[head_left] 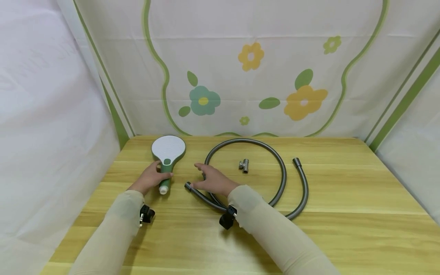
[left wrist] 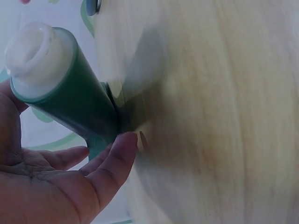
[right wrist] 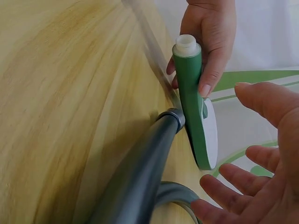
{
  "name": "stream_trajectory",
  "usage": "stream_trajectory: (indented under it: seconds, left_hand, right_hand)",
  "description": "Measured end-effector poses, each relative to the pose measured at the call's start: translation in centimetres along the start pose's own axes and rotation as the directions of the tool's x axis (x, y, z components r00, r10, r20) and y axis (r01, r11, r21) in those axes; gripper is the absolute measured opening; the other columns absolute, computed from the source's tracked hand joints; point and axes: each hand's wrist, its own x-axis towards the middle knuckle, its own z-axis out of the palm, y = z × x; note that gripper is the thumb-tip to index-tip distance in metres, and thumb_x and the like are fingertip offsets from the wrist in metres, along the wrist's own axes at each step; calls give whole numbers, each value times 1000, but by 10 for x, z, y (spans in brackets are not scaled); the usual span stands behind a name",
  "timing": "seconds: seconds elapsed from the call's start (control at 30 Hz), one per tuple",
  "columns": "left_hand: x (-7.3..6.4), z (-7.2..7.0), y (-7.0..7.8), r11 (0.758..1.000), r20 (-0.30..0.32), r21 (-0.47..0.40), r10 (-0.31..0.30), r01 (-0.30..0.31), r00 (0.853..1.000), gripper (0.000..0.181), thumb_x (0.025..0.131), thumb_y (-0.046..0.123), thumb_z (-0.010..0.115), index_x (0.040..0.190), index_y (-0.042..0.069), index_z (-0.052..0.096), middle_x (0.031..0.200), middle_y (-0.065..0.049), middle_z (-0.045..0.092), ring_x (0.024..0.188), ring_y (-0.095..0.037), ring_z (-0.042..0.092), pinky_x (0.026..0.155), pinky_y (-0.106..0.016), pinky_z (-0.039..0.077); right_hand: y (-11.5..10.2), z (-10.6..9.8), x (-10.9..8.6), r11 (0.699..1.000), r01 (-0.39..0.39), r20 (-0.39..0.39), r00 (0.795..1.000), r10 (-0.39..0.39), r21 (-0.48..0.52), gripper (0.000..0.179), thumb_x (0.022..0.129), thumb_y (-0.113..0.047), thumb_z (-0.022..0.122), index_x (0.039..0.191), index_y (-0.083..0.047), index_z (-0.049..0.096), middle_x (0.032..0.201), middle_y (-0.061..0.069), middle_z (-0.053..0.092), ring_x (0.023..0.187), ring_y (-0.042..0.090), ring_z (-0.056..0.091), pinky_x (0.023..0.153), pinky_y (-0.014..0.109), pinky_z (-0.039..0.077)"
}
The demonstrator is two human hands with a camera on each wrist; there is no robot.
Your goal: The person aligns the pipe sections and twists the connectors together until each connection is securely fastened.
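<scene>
On the left of the table lies a hand shower (head_left: 169, 147) with a round white face and a green handle, its white threaded end (left wrist: 32, 51) toward me. My left hand (head_left: 150, 178) holds this handle, thumb across the top and fingers round the far side. My right hand (head_left: 214, 180), fingers spread and slightly bent, hovers over the near end of a grey shower hose (head_left: 282, 172). Below the spread fingers, the hose's end fitting (right wrist: 174, 116) points toward the hand shower. The right palm holds nothing in the right wrist view.
A small chrome tee fitting (head_left: 244, 165) lies inside the hose loop. The hose's other end (head_left: 297, 162) rests farther right. Behind the wooden table (head_left: 343, 183) hangs a white cloth (head_left: 220, 23) with printed flowers, and more cloth stands at both sides.
</scene>
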Motion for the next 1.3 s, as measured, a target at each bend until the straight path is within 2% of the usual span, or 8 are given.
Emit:
stream_trajectory:
  seconds: [0.3, 0.5, 0.77, 1.0, 1.3]
  left_hand:
    - [0, -1, -1, 998, 19, -41, -38, 39, 999, 85, 96, 28, 59, 150, -11, 5, 146, -38, 25, 132, -48, 34, 109, -56, 31]
    - [1, -1, -1, 995, 17, -82, -62, 63, 998, 86, 95, 28, 59, 150, -10, 5, 147, -37, 23, 132, -46, 36, 110, -54, 31]
    - [1, 0, -2, 989, 28, -139, -45, 49, 999, 86, 95, 24, 60, 150, -11, 4, 146, -39, 24, 126, -46, 43, 104, -52, 40]
    - [2, 1, -4, 982, 29, -177, -54, 58, 998, 85, 95, 22, 61, 150, -10, 4, 148, -39, 21, 130, -46, 39, 105, -52, 38]
    - [6, 2, -5, 968, 33, -217, -119, 124, 992, 87, 94, 23, 62, 151, -6, 4, 150, -35, 21, 130, -46, 38, 106, -53, 38]
  right_hand:
    - [-3, 8, 5, 999, -5, 34, 999, 7, -39, 75, 92, -29, 67, 153, -10, 27, 152, 13, 34, 135, 32, 39, 106, 46, 40]
    - [-7, 12, 8, 999, -22, 27, 999, 23, -46, 73, 91, -25, 68, 151, -9, 30, 150, 15, 37, 134, 31, 41, 107, 45, 39]
    - [-9, 16, 13, 994, -42, 36, 998, 46, -101, 70, 91, -23, 68, 151, -10, 33, 147, 14, 42, 130, 28, 46, 106, 42, 40]
    - [-4, 22, 17, 993, -68, 39, 997, 72, -92, 71, 88, -16, 72, 149, -10, 36, 145, 14, 44, 126, 28, 50, 102, 40, 44]
    - [-1, 25, 18, 988, -91, 17, 995, 94, -125, 68, 85, -11, 75, 144, -8, 44, 133, 13, 54, 120, 27, 53, 99, 39, 46]
